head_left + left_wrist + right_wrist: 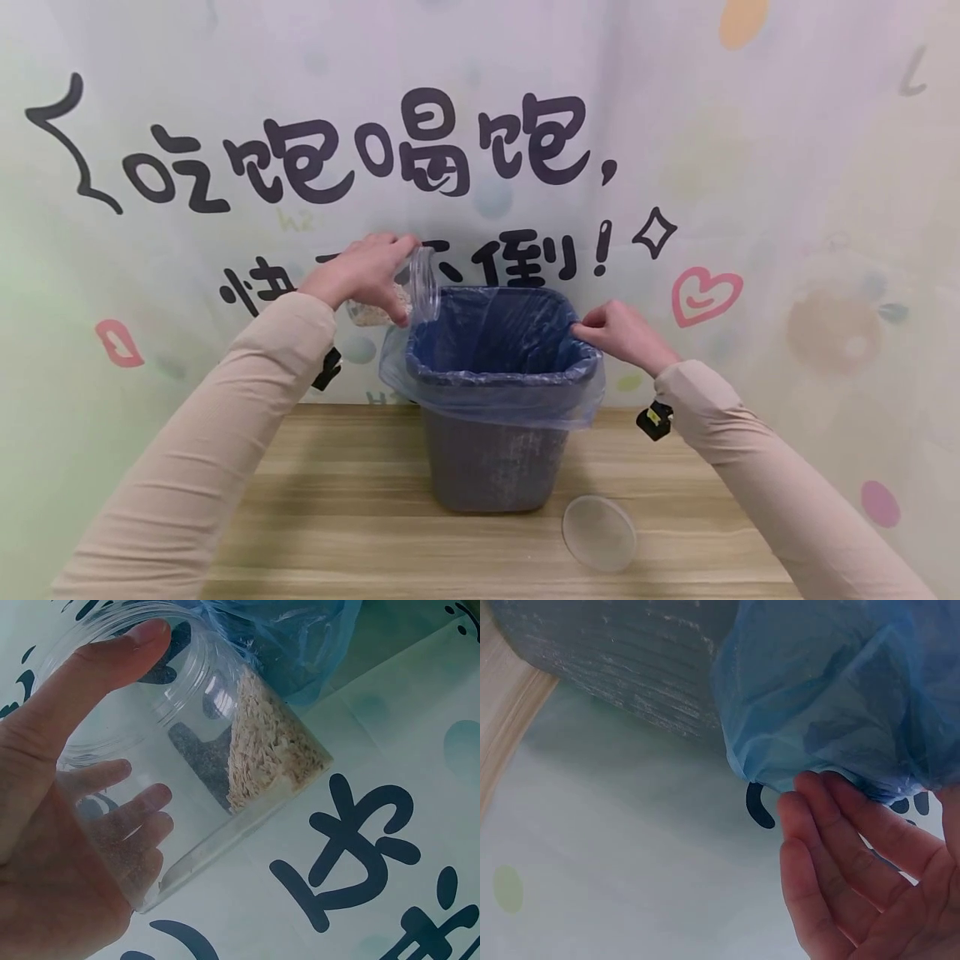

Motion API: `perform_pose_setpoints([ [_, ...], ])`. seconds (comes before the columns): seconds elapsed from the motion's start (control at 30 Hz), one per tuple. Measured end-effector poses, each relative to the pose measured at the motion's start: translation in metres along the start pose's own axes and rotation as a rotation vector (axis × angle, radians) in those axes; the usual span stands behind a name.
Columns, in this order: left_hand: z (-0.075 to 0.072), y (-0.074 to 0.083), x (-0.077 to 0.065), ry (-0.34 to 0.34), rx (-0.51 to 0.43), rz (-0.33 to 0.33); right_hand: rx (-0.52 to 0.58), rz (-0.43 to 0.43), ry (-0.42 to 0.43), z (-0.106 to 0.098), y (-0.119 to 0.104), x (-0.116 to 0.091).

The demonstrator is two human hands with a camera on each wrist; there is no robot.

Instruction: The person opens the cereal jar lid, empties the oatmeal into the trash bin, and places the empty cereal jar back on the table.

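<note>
My left hand (363,271) grips a clear jar (426,287), tipped on its side with its mouth by the left rim of a grey trash bin (498,467). Pale, dry flakes (274,750) lie heaped inside the jar against its lower wall, near the base, in the left wrist view. A translucent blue trash bag (510,400) lines the bin and folds down over its rim. At the right rim, my right hand (622,333) pinches the bag's edge between thumb and fingers; in the right wrist view the bag (817,697) partly hides the fingertips.
A round translucent lid (598,533) lies on the wood-grain tabletop (337,500), in front and to the right of the bin. Close behind the bin hangs a pale printed cloth (787,208) with dark lettering.
</note>
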State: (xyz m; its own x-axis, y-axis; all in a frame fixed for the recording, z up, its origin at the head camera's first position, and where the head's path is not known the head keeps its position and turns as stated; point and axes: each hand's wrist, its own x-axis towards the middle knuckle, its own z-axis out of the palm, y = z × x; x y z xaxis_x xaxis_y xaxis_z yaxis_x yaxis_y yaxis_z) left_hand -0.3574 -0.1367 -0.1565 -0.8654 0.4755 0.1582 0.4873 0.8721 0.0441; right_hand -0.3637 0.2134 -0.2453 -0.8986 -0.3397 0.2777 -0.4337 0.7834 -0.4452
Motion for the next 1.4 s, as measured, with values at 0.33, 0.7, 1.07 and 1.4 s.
perform_pose_setpoints([
  [0.33, -0.0013, 0.0028, 0.002, -0.011, 0.024, -0.001, 0.023, -0.044, -0.117, -0.009, 0.0004, 0.0031],
  [0.7, -0.001, 0.0059, 0.0048, -0.013, 0.04, -0.004, 0.126, 0.038, -0.124, -0.0054, 0.0039, 0.0016],
  [1.07, -0.0016, 0.0054, 0.0065, -0.015, 0.035, -0.015, 0.142, 0.055, -0.141, -0.004, 0.0063, 0.0047],
  [1.4, -0.0003, 0.0041, 0.0065, -0.018, 0.034, -0.021, 0.079, -0.036, -0.143, -0.0046, 0.0083, 0.0074],
])
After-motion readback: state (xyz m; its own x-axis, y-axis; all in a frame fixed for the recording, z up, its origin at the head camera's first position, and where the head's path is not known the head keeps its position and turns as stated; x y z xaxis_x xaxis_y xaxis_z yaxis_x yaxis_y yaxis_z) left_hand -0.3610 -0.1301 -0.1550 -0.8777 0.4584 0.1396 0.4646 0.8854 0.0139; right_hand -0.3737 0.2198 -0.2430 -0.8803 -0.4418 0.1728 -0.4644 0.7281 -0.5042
